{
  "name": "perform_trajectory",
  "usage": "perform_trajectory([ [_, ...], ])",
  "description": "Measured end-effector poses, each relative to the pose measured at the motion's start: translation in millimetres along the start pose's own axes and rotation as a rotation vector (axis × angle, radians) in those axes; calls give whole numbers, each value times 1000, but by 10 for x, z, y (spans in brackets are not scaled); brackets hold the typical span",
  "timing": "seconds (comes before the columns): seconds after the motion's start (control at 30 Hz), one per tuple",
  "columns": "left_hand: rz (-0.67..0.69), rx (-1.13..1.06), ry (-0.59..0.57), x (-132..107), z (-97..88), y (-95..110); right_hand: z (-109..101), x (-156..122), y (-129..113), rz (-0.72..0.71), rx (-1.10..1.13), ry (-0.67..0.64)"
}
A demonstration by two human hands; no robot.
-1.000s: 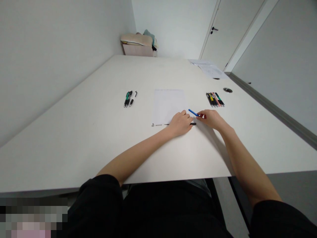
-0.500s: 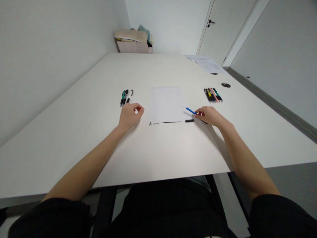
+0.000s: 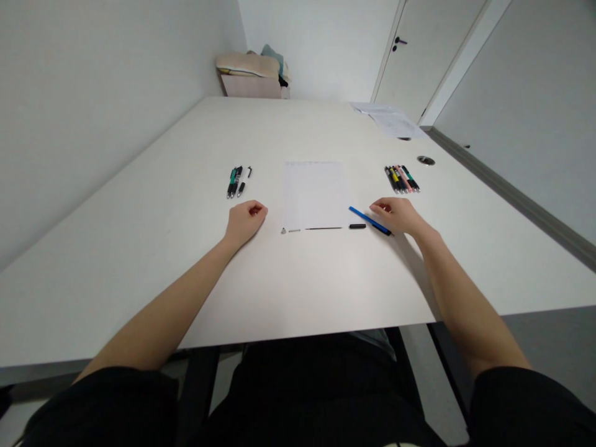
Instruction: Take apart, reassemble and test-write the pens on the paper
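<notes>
Resting inside the near edge of the counter [image 3: 288,298], your left hand [image 3: 244,222] curls, whether empty unclear; your right hand [image 3: 400,213], fingers parted, seems released beside the blue pen [image 3: 367,219]; loose pen parts [image 3: 357,226] parallel that edge, likely to stay distinct

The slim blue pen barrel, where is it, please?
In the head view, the slim blue pen barrel lies right of centre on the white table, between the short black cylinder and the right hand.
</notes>
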State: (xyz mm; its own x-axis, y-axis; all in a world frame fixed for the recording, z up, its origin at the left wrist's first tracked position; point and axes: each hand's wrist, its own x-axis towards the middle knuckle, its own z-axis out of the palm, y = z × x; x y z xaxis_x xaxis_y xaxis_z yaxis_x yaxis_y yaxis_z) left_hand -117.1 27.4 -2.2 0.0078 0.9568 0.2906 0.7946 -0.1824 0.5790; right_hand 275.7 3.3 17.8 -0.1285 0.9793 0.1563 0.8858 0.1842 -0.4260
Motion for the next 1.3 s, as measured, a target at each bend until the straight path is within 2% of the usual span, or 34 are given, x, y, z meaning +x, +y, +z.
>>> perform_trajectory([
  [0.2,-19,-108,3,47,9,-101,163,89,206,193,725,169],
  [0.3,-35,-126,3,57,2,-105,232,128,239,235,898,214],
  [0.53,-48,-132,-23,58,8,-75,220,154,229,314,1008,216],
  [0.77,-54,-121,-30,52,16,-96,213,162,231,318,938,207],
  [1.07,-51,-117,-32,39,9,-70,192,151,184,354,1056,224],
  [1.23,-46,-120,-34,40,16,-74,212,162,218,329,992,210],
  [1.3,-40,-122,-35,38,13,-70,205,150,218,314,885,202],
])
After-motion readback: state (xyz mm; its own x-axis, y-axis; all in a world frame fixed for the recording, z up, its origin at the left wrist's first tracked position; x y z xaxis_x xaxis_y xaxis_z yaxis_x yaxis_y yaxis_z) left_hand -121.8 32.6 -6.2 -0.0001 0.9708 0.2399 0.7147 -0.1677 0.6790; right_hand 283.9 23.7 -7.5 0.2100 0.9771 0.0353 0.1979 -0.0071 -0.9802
